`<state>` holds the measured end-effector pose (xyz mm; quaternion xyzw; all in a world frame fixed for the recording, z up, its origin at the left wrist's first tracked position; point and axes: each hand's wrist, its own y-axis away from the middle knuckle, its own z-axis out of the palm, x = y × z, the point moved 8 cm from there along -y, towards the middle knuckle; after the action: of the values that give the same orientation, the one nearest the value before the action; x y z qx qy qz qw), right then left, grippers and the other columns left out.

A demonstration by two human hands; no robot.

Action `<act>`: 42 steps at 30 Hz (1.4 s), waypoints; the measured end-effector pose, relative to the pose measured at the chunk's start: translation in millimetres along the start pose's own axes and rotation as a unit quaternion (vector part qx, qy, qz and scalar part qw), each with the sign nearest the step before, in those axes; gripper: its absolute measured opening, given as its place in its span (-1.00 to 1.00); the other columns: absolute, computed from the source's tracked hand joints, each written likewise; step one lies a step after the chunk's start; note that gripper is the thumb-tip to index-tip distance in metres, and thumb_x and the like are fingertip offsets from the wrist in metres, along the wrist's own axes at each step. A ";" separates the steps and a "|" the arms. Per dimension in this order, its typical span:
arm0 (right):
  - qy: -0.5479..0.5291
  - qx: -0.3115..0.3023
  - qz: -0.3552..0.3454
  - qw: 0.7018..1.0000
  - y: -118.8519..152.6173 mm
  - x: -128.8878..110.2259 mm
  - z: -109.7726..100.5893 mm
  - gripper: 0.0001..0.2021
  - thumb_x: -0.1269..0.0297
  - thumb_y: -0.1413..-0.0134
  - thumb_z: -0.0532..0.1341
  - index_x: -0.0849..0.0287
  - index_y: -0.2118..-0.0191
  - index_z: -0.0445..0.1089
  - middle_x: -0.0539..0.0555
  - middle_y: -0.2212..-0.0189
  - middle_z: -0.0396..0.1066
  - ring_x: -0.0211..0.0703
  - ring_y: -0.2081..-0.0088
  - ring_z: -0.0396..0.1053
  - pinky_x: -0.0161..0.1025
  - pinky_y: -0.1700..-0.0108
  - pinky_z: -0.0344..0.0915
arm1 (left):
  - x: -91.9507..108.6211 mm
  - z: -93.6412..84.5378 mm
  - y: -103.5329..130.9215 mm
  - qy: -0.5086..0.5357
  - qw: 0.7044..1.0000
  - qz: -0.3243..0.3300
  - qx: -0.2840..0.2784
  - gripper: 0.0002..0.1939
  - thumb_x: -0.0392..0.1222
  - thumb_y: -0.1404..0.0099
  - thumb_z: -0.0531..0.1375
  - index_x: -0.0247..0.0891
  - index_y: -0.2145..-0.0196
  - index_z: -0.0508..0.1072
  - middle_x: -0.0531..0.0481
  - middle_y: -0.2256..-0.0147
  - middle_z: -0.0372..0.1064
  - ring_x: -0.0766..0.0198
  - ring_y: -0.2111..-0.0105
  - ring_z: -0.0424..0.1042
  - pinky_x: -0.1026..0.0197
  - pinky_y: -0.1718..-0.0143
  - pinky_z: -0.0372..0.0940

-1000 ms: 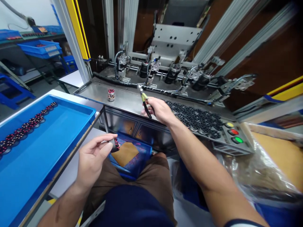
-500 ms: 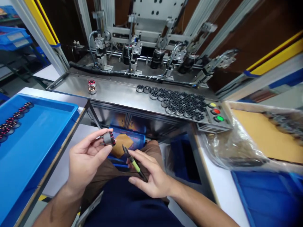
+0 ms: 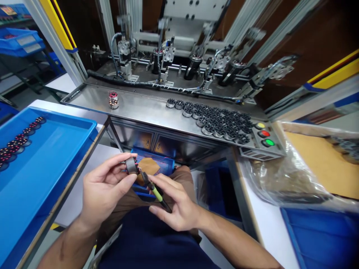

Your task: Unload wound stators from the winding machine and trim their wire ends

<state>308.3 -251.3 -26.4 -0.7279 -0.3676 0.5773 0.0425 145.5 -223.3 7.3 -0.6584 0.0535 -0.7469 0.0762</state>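
Between the thumb and fingers of my left hand (image 3: 105, 186) is a round dark motor part (image 3: 131, 166) with red and black bits on its right side. My right hand (image 3: 175, 203) is closed around black and yellow-green pliers (image 3: 157, 193). The pliers' tip is at the right side of the part, close to its red bits; whether they touch is too small to tell. Both hands are above my lap. Beyond them, two stacked copper-wound parts (image 3: 113, 101) stand on the metal ledge (image 3: 140, 109), and several dark ring parts (image 3: 218, 120) are crowded at its right.
A blue tray (image 3: 56, 149) with a row of wound parts lies at the left. Behind the ledge stands a machine (image 3: 168, 56) with clamps. Coloured buttons (image 3: 263, 133) sit at the ledge's right end, beside a plastic-lined box (image 3: 316, 160). A blue bin (image 3: 168, 164) is below.
The pliers have moved up and left to the part in my left hand. That part has shifted slightly right in view. The whole scene has also shifted a little with the camera.
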 end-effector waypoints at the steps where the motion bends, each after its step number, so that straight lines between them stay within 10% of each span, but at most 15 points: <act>1: 0.003 0.002 -0.003 1.000 -0.7 -0.4 -0.4 -0.34 0.34 -0.10 0.29 0.20 -0.32 0.14 0.21 0.14 0.43 -0.06 0.15 0.43 -0.15 0.10 0.44 | -0.3 0.1 0.0 0.001 1.000 -0.002 0.001 -0.61 -0.45 -0.18 0.35 -0.11 0.07 0.59 0.07 0.08 0.61 0.38 0.18 0.60 0.48 0.07 0.44; 10: 0.036 0.031 -0.013 0.999 -0.7 2.3 -2.9 -0.41 0.48 -0.11 0.20 0.20 -0.29 0.20 0.06 0.38 0.35 -0.20 0.41 0.31 -0.27 0.37 0.37 | -4.8 -0.2 -1.6 0.019 1.000 -0.001 -0.013 -0.59 -0.45 -0.19 0.34 -0.07 0.05 0.57 0.10 0.06 0.59 0.39 0.13 0.59 0.47 0.02 0.41; 21: 0.055 0.012 -0.015 0.998 -0.2 -3.9 -0.3 -0.30 0.47 -0.07 0.18 0.15 -0.35 0.06 0.23 0.05 0.40 -0.01 0.02 0.42 -0.09 0.02 0.46 | 8.7 -4.4 1.8 -0.062 0.994 0.094 -0.001 -0.72 -0.44 -0.26 0.27 -0.12 0.14 0.58 0.04 0.07 0.56 0.31 0.00 0.50 0.32 -0.04 0.41; 42: 0.045 0.007 -0.039 0.998 -2.8 -4.7 -1.6 -0.25 0.55 0.03 0.14 0.17 -0.34 0.10 0.19 0.15 0.44 -0.05 0.15 0.46 -0.10 0.12 0.48 | 11.0 -7.0 7.1 -0.104 0.990 0.098 -0.001 -0.72 -0.44 -0.22 0.29 -0.13 0.17 0.59 -0.01 0.08 0.57 0.19 0.02 0.53 0.19 0.03 0.46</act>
<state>308.0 -251.4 -20.7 -0.7380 -0.3893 0.5442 0.0873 137.6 -232.4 15.9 -0.7243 0.1098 -0.6631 0.1537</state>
